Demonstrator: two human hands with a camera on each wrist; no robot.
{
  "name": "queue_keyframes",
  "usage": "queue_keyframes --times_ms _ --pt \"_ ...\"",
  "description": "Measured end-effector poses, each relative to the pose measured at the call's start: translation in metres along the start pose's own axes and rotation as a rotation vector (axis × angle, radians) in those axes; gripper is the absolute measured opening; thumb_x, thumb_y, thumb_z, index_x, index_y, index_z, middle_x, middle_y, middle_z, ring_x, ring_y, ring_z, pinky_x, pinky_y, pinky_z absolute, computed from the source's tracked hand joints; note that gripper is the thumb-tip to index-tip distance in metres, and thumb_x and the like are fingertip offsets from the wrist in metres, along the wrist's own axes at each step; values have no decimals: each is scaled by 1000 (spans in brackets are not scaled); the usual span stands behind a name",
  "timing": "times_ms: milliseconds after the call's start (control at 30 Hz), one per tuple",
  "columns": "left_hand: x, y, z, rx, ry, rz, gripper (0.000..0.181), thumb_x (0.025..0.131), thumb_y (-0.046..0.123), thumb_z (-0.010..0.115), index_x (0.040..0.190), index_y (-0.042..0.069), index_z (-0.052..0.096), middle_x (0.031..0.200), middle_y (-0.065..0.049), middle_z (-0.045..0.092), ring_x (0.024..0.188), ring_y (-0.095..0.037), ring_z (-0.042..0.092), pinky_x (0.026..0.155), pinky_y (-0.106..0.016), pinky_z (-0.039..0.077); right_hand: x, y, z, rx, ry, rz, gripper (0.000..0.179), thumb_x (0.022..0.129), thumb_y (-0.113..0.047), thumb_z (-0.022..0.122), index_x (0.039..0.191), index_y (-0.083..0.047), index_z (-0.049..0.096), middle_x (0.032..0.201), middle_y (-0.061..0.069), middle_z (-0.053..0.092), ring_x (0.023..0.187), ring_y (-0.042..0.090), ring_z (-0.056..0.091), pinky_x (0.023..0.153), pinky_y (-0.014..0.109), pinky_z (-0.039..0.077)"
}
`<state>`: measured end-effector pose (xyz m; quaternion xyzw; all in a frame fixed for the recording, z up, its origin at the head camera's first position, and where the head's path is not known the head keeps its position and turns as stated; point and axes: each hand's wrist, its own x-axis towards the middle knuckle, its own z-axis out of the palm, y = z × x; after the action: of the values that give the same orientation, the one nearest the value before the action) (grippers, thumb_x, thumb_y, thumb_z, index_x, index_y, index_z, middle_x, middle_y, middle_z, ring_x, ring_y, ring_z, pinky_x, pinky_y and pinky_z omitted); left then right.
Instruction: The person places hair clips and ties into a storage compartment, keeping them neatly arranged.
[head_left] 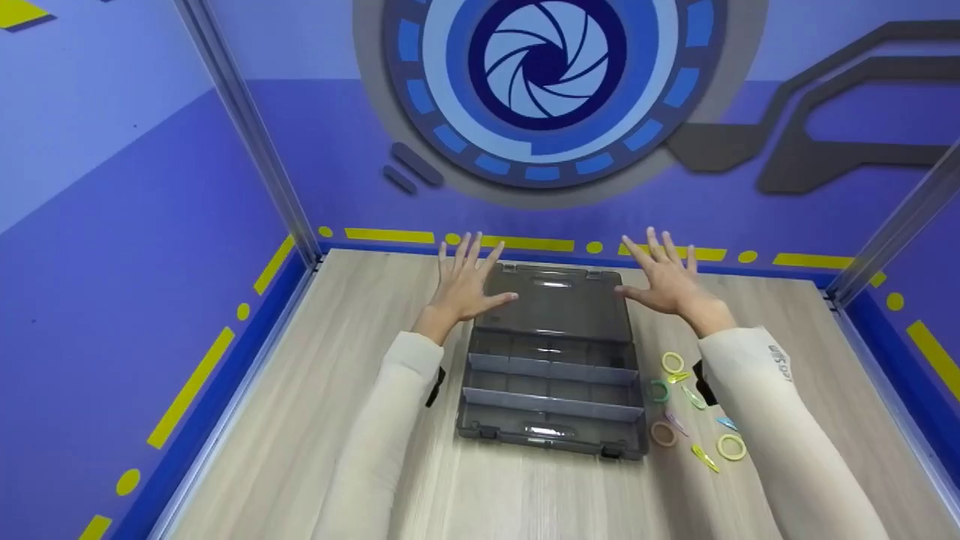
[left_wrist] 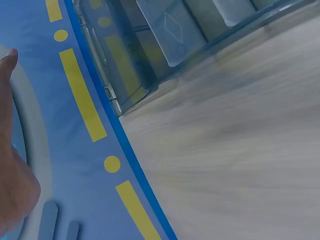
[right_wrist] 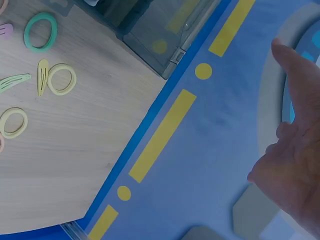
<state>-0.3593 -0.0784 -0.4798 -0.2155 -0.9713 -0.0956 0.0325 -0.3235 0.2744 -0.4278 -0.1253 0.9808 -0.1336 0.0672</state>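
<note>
A dark translucent plastic organizer box [head_left: 555,427] lies with its lid [head_left: 555,304] folded back toward the rear wall. Lengthwise dividers split its base into long compartments. My left hand [head_left: 466,285] is spread above the lid's left side, fingers straight, holding nothing. Over the lid's right edge my right hand [head_left: 667,283] is spread the same way, also holding nothing. Right of the box lie several hair ties, among them a green hair tie [right_wrist: 41,32] and a brown hair tie [head_left: 664,433]. Several snap hair clips, including a yellow hair clip [head_left: 705,458], are scattered among them.
The wooden tabletop [head_left: 315,420] meets a blue printed wall [head_left: 315,150] at the back, with side panels left and right. Metal posts [head_left: 259,135] stand at the corners. A blue hair clip [head_left: 726,424] lies partly behind my right sleeve.
</note>
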Motion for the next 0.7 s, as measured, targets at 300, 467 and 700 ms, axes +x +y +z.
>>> queue_keyframes --times_ms 300,467,700 --pt "-6 3 12 -4 -17 -11 95 92 72 55 166 29 13 170 -13 21 158 -35 14 124 -67 -2 -16 22 0 157 -11 39 86 102 -40 59 166 -16 7 166 34 4 148 62 7 110 84 2" --pt "-10 0 15 -135 11 -3 92 93 65 60 165 24 19 165 -16 34 154 -40 26 121 -71 7 -24 35 4 289 7 -13 81 103 -30 60 162 0 14 162 37 19 145 62 18 113 80 16" --pt "-21 -13 22 -329 -4 0 80 98 48 63 163 19 26 160 -16 42 147 -42 35 119 -66 21 -34 52 7 416 2 -59 66 107 -21 52 155 13 23 152 45 30 132 63 42 106 69 41"
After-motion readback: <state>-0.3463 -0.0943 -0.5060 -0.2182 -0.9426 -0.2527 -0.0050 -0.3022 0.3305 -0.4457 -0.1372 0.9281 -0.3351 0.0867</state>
